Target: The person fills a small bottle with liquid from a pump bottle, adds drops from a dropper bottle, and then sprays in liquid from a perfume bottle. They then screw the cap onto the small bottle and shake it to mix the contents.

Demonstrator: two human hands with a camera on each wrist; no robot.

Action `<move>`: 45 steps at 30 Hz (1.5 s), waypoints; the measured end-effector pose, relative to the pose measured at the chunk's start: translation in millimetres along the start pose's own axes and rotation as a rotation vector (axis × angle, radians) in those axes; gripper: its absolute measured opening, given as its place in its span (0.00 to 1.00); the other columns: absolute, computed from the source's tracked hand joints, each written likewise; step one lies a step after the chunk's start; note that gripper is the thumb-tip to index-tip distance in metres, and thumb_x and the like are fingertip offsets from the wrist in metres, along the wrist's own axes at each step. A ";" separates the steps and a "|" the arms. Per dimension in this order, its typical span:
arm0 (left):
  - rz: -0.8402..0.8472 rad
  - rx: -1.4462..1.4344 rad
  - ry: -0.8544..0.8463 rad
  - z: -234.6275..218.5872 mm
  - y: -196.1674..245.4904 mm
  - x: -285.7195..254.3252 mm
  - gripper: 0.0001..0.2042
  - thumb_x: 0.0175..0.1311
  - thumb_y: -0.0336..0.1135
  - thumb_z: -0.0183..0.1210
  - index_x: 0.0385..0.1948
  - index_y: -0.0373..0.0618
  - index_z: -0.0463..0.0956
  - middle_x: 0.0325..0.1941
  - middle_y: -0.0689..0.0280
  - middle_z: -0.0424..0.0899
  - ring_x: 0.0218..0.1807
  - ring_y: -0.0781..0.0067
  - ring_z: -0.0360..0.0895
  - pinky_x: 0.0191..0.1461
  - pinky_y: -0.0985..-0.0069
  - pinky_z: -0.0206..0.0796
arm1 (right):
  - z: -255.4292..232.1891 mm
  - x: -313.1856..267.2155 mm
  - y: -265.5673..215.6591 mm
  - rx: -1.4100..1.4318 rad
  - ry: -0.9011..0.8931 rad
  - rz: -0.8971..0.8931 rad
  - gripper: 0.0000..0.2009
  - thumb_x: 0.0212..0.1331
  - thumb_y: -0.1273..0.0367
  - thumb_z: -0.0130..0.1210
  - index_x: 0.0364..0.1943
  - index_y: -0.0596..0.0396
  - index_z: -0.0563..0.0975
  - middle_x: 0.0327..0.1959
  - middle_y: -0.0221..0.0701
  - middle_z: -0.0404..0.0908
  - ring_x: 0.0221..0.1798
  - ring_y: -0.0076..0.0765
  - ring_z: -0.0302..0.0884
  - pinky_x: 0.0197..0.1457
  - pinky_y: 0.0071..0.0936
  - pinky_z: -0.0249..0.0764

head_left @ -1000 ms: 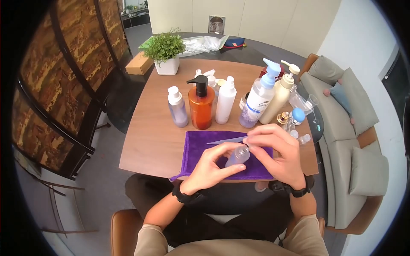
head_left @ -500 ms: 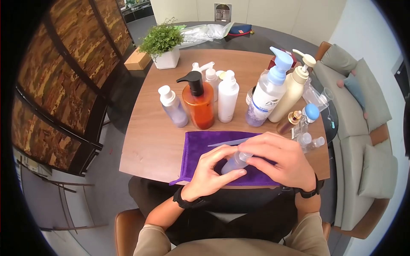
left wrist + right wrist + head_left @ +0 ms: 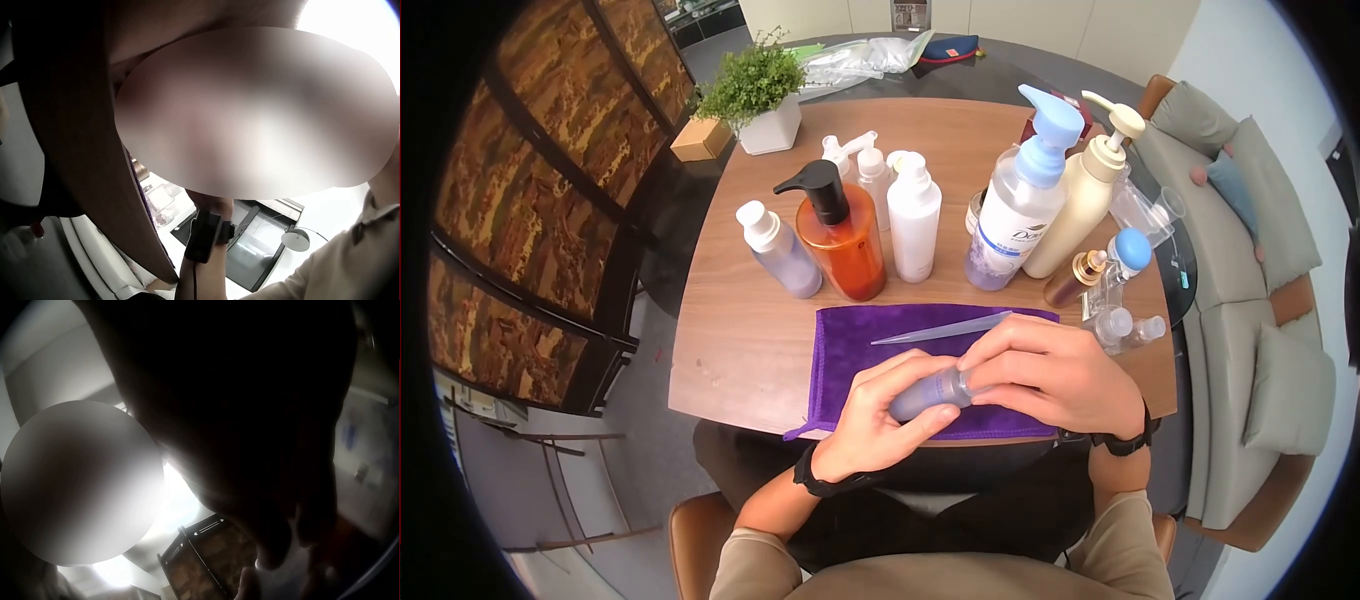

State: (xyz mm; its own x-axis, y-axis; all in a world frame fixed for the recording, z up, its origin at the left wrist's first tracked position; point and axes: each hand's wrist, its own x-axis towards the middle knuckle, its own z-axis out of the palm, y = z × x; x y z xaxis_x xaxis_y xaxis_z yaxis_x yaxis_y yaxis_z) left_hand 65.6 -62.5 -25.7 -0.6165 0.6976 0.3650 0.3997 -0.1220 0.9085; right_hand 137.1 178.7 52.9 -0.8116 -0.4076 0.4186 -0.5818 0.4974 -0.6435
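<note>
Wooden table, tilted bottle — inside left grip

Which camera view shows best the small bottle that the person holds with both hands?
The head view: the small bottle is tilted in the left hand, its body visible, though the right hand covers part of its top. The left wrist view does not show it recognizably; the right wrist view is too dark to identify it.

Bottle, 2-handed hold, over purple cloth.
Left hand grips the body; right hand pinches the top end. A tapered translucent tool lies on the cloth.
</note>
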 end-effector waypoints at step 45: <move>-0.029 -0.018 -0.039 0.6 1.5 -1.4 0.18 0.68 0.33 0.72 0.56 0.34 0.82 0.46 0.55 0.88 0.44 0.62 0.85 0.50 0.68 0.76 | 11.7 0.2 -2.3 -0.029 -0.076 0.192 0.11 0.68 0.69 0.69 0.42 0.60 0.78 0.39 0.40 0.83 0.38 0.51 0.83 0.41 0.41 0.78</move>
State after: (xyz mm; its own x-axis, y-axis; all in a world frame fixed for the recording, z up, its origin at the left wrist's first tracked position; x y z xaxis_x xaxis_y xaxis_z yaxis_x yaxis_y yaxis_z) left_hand 67.5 -63.2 -24.9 -0.6008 0.7280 0.3304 0.3695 -0.1137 0.9223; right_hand 139.0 168.6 47.0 -0.9021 -0.3588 0.2397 -0.4186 0.5930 -0.6879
